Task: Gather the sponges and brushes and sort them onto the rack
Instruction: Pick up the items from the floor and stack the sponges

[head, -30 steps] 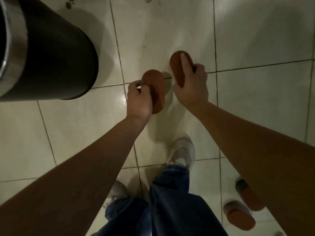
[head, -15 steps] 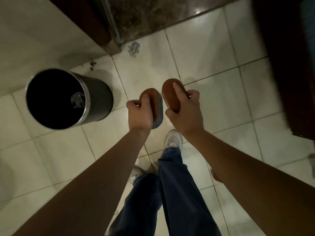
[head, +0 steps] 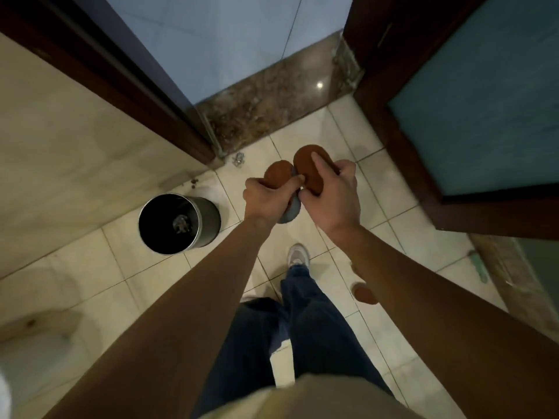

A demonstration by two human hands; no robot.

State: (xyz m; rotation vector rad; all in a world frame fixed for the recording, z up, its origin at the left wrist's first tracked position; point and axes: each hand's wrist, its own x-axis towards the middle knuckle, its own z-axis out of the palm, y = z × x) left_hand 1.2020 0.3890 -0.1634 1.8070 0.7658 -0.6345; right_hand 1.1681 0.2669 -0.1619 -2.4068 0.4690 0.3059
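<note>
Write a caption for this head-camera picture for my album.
Left hand grips one oval brown sponge, right hand a second brown sponge, over pale floor tiles near a round black metal bin.

The left hand (head: 266, 198) and right hand (head: 332, 201) have drawn together. The rust-brown oval sponge with a grey-blue backing (head: 276, 173), gripped in the left hand, was apart from the second rust-brown oval sponge (head: 308, 164), gripped in the right hand; the two now touch edge to edge, and the backing now shows below the left hand. The black cylindrical metal bin (head: 208, 219) was large at the upper left; it now appears smaller at mid-left with its open mouth visible. A dark wooden door frame (head: 121, 71), a brown mottled stone threshold (head: 272, 98) and a teal glass door panel (head: 484, 101) have come into view. Of the two sponges earlier on the floor at lower right, only one brown floor sponge (head: 364, 293) now shows.
</note>
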